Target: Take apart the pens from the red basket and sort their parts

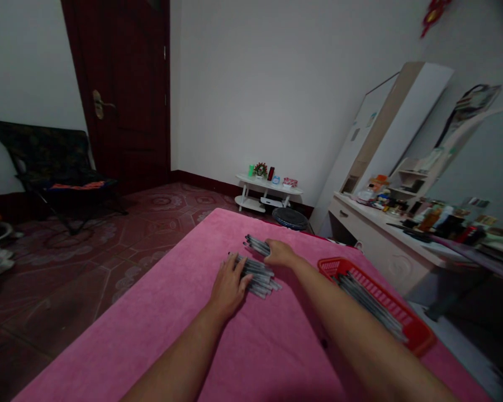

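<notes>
Right hand: And I've got the right hand [280,254] closed on the near end of the smaller bunch [256,244] of grey pen-like sticks, dark tips poking out to the left; lifted or resting, I can't tell from here.
Left hand: Over on the left hand [228,286], fingers are splayed across the left end of the larger bunch [260,276]; whether they grip or merely steady it, I can't tell.
Sticks on the counter: Both bunches sit side by side, the larger one nearer me, its right ends ragged on the pink-covered counter [151,324].
Red basket: Out to the right, beyond my right forearm, the red basket [421,335] holds more sticks [371,301], lying lengthwise.
Step in hand: Sorting or squaring up bunches, I'd judge, one hand to each.
Next move: I reckon it calls for a firm right grip and a light left palm, so no loose stick rolls away.
</notes>
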The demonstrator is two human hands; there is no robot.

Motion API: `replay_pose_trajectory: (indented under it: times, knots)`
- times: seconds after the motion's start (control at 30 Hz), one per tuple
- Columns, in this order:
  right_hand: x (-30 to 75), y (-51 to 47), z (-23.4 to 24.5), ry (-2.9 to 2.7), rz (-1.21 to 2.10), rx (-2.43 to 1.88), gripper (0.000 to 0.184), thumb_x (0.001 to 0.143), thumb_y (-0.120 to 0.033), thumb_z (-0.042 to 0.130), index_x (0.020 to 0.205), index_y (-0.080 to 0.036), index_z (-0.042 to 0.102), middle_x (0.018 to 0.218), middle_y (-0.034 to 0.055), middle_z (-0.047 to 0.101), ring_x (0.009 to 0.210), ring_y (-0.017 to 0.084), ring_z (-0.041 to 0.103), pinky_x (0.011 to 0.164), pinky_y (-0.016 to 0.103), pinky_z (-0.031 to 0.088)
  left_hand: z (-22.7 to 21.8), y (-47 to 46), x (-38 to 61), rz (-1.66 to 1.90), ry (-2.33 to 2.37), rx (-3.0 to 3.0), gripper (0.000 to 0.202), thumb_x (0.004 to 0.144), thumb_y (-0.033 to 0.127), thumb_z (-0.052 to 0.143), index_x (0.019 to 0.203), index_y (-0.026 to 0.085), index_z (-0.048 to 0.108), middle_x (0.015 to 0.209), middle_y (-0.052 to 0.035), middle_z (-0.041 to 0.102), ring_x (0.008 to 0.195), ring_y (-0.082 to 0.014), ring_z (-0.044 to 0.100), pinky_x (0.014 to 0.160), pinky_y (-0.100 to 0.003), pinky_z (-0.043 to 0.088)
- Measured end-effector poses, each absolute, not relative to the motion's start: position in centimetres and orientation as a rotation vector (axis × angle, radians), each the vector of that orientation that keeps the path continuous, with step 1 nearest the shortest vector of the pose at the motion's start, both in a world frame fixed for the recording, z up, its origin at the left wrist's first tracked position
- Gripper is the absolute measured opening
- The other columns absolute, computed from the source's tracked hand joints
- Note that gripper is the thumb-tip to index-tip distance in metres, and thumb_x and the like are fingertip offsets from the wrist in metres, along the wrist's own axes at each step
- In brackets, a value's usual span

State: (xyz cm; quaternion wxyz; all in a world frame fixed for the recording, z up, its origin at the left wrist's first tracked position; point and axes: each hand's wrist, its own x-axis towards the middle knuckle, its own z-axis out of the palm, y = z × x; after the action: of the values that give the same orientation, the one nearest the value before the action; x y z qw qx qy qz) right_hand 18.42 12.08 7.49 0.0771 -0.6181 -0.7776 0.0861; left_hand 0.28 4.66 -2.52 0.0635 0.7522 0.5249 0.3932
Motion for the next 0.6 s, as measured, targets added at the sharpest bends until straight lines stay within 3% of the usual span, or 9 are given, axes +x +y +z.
replay_pose_trajectory:
  times: [0.17,0.3,0.47,0.6]
  knots:
    - [17.6,13.7,6.0,-2.513,0.393,-1.663,0.038,0.066,-0.019,0.065,0.104,-0.018,0.069,0.102,0.0041,0.072,0.092,0.021,0.065,0.079,0.025,0.045,-2.2,4.6,0.3,1.186,1.570,2.275,0.049,0.094,0.040,0.041,0.137,0.018,0.046,0.146,-0.0159,0.039,0.137,-0.0289,0.034,0.112,-0.052,0.026]
    - [17.5,13.3,4.6,-2.535,0.421,-1.591,0.042,0.088,-0.036,0.049,0.123,-0.018,0.061,0.123,0.0060,0.065,0.107,0.021,0.060,0.090,0.028,0.043,-2.0,4.6,0.4,1.141,1.562,2.313,0.050,0.093,0.040,0.044,0.139,0.022,0.044,0.149,-0.0143,0.036,0.138,-0.0296,0.031,0.112,-0.054,0.025]
    - [16.7,11.6,2.5,-2.464,0.260,-1.658,0.060,0.094,-0.048,0.035,0.147,-0.019,0.033,0.151,0.0134,0.034,0.136,0.029,0.033,0.109,0.050,0.022,-2.3,4.6,0.4,1.040,1.550,2.410,0.056,0.091,0.043,0.047,0.143,0.025,0.038,0.154,-0.0137,0.027,0.143,-0.0320,0.021,0.112,-0.058,0.021]
    - [16.4,11.0,2.0,-2.421,0.209,-1.697,0.056,0.097,-0.048,0.027,0.147,-0.023,0.030,0.154,0.0109,0.029,0.140,0.028,0.024,0.111,0.056,0.012,-2.4,4.7,0.3,1.017,1.556,2.422,0.058,0.091,0.043,0.046,0.145,0.026,0.035,0.155,-0.0131,0.026,0.143,-0.0318,0.021,0.111,-0.059,0.021]
